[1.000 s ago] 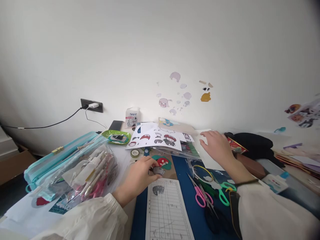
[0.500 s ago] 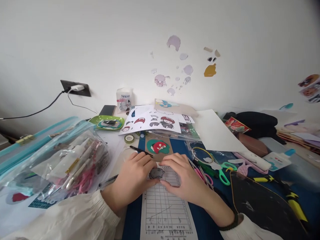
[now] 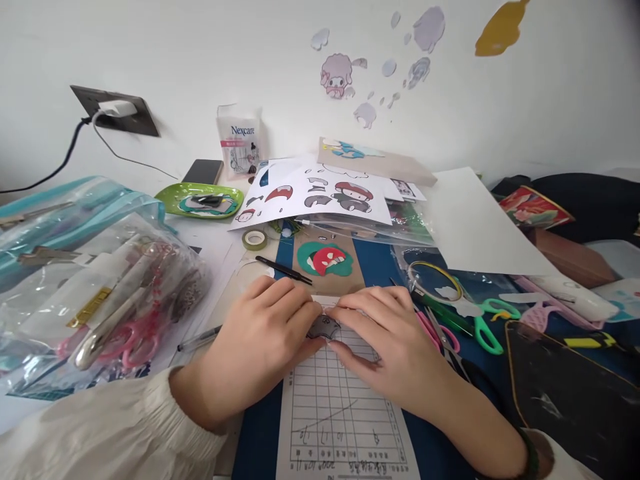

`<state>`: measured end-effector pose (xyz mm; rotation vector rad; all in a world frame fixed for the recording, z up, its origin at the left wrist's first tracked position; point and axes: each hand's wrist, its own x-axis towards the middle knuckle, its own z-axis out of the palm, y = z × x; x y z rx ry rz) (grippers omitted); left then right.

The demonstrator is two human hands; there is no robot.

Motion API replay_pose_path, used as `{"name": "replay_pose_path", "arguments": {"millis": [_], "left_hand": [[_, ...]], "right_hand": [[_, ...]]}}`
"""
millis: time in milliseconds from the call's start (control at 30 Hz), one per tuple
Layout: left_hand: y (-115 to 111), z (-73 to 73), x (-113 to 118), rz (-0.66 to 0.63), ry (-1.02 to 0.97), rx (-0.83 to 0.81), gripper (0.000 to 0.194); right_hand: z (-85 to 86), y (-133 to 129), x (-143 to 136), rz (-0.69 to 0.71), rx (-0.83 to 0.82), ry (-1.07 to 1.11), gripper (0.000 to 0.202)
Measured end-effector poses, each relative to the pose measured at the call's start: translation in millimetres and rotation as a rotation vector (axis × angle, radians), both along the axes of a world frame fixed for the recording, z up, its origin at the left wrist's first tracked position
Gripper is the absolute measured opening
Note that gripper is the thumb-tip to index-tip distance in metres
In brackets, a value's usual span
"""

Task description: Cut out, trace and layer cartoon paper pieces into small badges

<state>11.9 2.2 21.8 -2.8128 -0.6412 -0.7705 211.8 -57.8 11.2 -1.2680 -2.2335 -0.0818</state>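
Observation:
A small grey paper piece (image 3: 324, 327) with dark markings lies between my hands, over a printed form sheet (image 3: 345, 427) with a grid. My left hand (image 3: 270, 333) pinches the piece's left side, thumb below and fingers above. From the right, my right hand (image 3: 387, 333) holds the other side between thumb and fingertips. Part of the piece is hidden by the fingers. Just beyond the hands are black tweezers (image 3: 284, 269) and a teal and red felt piece (image 3: 326, 259).
On the left are a clear bag of tools (image 3: 120, 293), a pen (image 3: 199, 339) and a green tray (image 3: 167, 199). Scissors (image 3: 487, 327), an embroidery hoop (image 3: 435, 268) and a black board (image 3: 570, 387) lie right. Printed drawings (image 3: 305, 213) and tape (image 3: 254, 239) are farther back.
The view has moved closer and tilted lower. Both hands remain on the grey piece, and the fingers of my right hand now cover more of it.

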Motion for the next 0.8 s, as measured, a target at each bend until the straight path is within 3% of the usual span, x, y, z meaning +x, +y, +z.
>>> {"name": "replay_pose_path", "arguments": {"millis": [267,533,800], "left_hand": [[-2.7,0.2,0.8,-0.007,-0.082,-0.125,0.02],[-8.7,0.7,2.7,0.03,-0.192,-0.447,0.023],[-6.8,-2.6,3.8,0.036,-0.176,-0.427,0.02]], "right_hand": [[5.1,-1.9,-1.0,0.013,0.079,0.04,0.012],[7.1,-3.2,2.0,-0.024,0.134,0.04,0.013],[9.2,-4.2,0.1,-0.04,0.135,0.035,0.017]]}}
